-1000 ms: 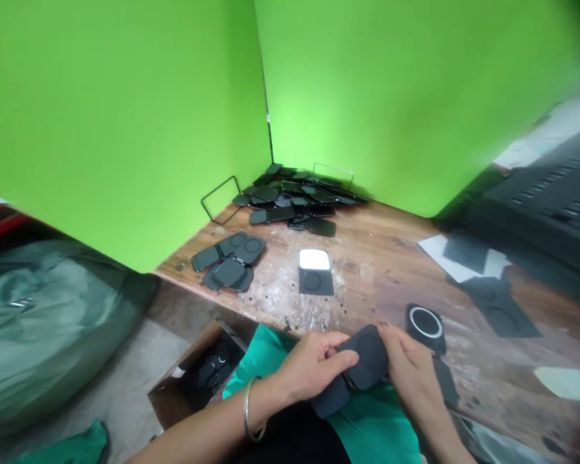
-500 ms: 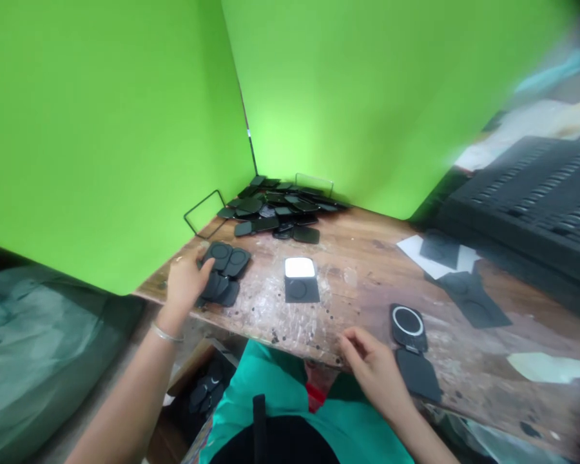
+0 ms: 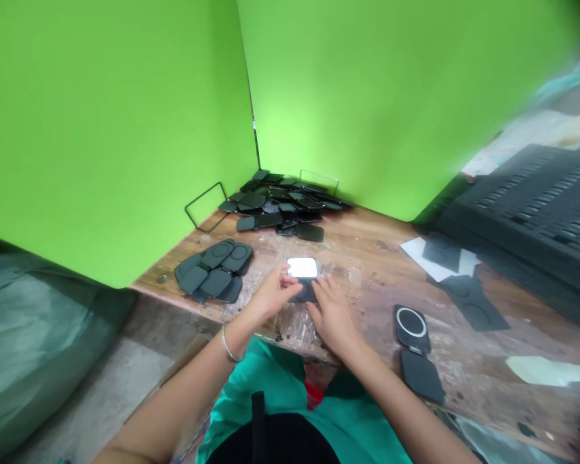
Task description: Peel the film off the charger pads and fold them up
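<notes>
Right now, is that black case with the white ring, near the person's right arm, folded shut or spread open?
Spread open: the black case lies flat on the wooden table, ringed half and plain half side by side.

Bright even light, soft shadows, blurred warped edges, dark corners

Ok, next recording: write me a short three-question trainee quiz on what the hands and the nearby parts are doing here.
1. True or false: both hands meet at the white-topped piece and the dark sheet under it.
2. Which hand wears a bangle? A) left hand B) right hand
3. Fill in: the part with the white ring lies to the ____ of the right hand.

Key
1. True: the fingers of both hands reach that spot on the wooden table.
2. A
3. right
</notes>
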`<state>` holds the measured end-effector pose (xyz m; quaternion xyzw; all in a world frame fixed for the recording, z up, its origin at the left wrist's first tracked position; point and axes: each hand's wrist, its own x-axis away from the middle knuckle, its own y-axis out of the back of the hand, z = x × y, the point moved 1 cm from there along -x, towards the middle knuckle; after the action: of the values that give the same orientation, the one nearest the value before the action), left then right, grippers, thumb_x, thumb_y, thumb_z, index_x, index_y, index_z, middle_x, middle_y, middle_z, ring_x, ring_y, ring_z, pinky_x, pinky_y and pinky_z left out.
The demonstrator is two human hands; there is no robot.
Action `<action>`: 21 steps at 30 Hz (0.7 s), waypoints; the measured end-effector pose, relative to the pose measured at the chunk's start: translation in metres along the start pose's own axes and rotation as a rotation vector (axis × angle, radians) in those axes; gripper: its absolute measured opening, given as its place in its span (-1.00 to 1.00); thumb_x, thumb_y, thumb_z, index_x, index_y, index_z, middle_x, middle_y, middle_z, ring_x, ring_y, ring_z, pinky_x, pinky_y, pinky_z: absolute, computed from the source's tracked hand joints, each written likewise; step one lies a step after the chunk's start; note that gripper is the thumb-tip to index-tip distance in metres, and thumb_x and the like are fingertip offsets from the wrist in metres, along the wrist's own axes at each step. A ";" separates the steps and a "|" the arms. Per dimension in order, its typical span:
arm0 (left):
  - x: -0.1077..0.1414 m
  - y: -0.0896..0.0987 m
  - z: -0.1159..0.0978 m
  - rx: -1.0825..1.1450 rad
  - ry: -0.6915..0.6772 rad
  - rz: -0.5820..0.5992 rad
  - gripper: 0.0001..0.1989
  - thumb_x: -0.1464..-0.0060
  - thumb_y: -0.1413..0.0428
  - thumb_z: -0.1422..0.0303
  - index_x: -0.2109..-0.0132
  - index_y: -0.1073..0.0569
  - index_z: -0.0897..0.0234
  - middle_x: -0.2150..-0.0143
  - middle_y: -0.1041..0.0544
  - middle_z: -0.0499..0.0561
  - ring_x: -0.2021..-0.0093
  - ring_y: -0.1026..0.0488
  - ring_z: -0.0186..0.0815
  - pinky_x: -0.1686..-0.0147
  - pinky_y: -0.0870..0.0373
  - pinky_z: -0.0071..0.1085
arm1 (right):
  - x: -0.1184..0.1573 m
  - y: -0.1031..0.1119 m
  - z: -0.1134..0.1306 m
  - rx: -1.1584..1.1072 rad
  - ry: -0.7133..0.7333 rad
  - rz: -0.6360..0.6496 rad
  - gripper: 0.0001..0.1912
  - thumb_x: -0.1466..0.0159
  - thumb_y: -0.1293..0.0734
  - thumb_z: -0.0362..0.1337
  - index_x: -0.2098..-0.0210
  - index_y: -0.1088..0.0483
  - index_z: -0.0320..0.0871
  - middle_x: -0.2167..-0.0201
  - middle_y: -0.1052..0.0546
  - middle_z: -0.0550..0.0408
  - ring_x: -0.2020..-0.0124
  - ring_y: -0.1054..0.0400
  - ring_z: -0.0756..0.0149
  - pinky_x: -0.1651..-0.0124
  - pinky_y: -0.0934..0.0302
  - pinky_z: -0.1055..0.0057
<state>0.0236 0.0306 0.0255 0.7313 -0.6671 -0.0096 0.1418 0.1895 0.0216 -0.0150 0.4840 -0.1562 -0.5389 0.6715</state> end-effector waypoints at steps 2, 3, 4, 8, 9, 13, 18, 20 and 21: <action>0.001 -0.006 0.001 0.071 0.000 -0.021 -0.40 0.16 -0.30 0.49 -0.09 -0.34 0.35 0.19 -0.50 0.08 0.18 -0.49 -0.25 0.04 -0.43 -0.23 | 0.006 -0.002 0.001 0.005 -0.002 -0.016 -0.54 -0.30 -0.21 -0.38 -0.17 -0.38 -0.39 -0.24 -0.34 -0.33 -0.37 -0.02 -0.11 -0.30 -0.05 -0.14; 0.003 -0.008 0.001 0.101 -0.004 -0.044 -0.39 0.18 -0.31 0.51 -0.08 -0.35 0.32 0.13 -0.48 0.10 0.11 -0.47 -0.23 0.00 -0.41 -0.22 | 0.010 -0.002 0.001 0.014 -0.001 -0.023 -0.55 -0.31 -0.20 -0.38 -0.16 -0.38 -0.41 -0.23 -0.34 -0.34 -0.38 -0.02 -0.12 -0.30 -0.05 -0.15; 0.005 -0.010 0.001 0.128 -0.008 -0.070 -0.40 0.17 -0.31 0.51 -0.07 -0.35 0.30 0.06 -0.46 0.12 0.03 -0.45 -0.20 -0.05 -0.38 -0.21 | 0.012 -0.001 0.003 0.028 0.003 -0.031 -0.55 -0.32 -0.20 -0.38 -0.15 -0.38 -0.41 -0.23 -0.34 -0.34 -0.38 -0.01 -0.13 -0.30 -0.05 -0.15; 0.012 -0.012 0.003 0.231 0.012 -0.134 -0.44 0.07 -0.27 0.46 -0.10 -0.31 0.27 -0.09 -0.38 0.18 -0.16 -0.34 -0.17 -0.18 -0.26 -0.20 | 0.022 0.008 0.011 0.110 0.060 -0.048 -0.62 -0.33 -0.25 -0.34 -0.08 -0.45 -0.37 -0.18 -0.41 -0.29 -0.34 -0.06 -0.19 -0.29 -0.04 -0.16; 0.013 -0.011 0.003 0.253 0.028 -0.137 -0.44 0.04 -0.26 0.44 -0.11 -0.29 0.28 -0.10 -0.38 0.19 -0.15 -0.35 -0.18 -0.18 -0.26 -0.21 | 0.024 0.011 0.013 0.123 0.079 -0.053 -0.64 -0.33 -0.26 -0.33 -0.06 -0.47 -0.36 -0.16 -0.44 -0.28 -0.33 -0.08 -0.20 -0.29 -0.04 -0.16; 0.014 -0.002 0.002 0.330 0.109 -0.091 -0.39 0.04 -0.28 0.36 -0.16 -0.27 0.29 -0.05 -0.44 0.19 0.00 -0.45 -0.23 -0.05 -0.36 -0.26 | 0.030 0.022 0.020 0.121 0.139 -0.099 -0.71 -0.36 -0.25 -0.34 0.00 -0.50 -0.32 -0.03 -0.53 -0.23 -0.26 -0.18 -0.18 -0.26 -0.08 -0.16; 0.027 -0.003 -0.007 0.368 0.162 0.144 -0.40 0.25 -0.38 0.39 -0.01 -0.44 0.36 0.25 -0.58 0.06 0.26 -0.52 -0.25 0.18 -0.44 -0.31 | 0.034 0.035 0.022 0.050 0.164 -0.166 -0.78 -0.34 -0.30 -0.35 0.09 -0.51 -0.31 0.16 -0.57 -0.18 -0.11 -0.30 -0.15 -0.15 -0.19 -0.12; 0.034 -0.007 -0.010 0.360 0.146 0.192 -0.52 0.21 -0.35 0.37 0.07 -0.49 0.35 0.24 -0.60 0.05 0.23 -0.52 -0.23 0.20 -0.44 -0.33 | 0.034 0.044 0.024 -0.010 0.187 -0.216 -0.79 -0.34 -0.31 -0.37 0.08 -0.50 -0.33 0.15 -0.56 -0.20 -0.07 -0.32 -0.10 -0.11 -0.23 -0.07; 0.038 -0.010 -0.011 0.351 0.133 0.198 -0.57 0.18 -0.34 0.35 0.10 -0.51 0.34 0.24 -0.60 0.05 0.22 -0.52 -0.23 0.21 -0.44 -0.35 | 0.033 0.049 0.026 -0.045 0.205 -0.251 -0.79 -0.34 -0.31 -0.39 0.07 -0.49 -0.33 0.13 -0.56 -0.21 -0.05 -0.32 -0.06 -0.09 -0.25 -0.03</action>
<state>0.0397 -0.0035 0.0409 0.6746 -0.7164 0.1690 0.0565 0.2108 -0.0223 0.0272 0.5369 -0.0131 -0.5697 0.6221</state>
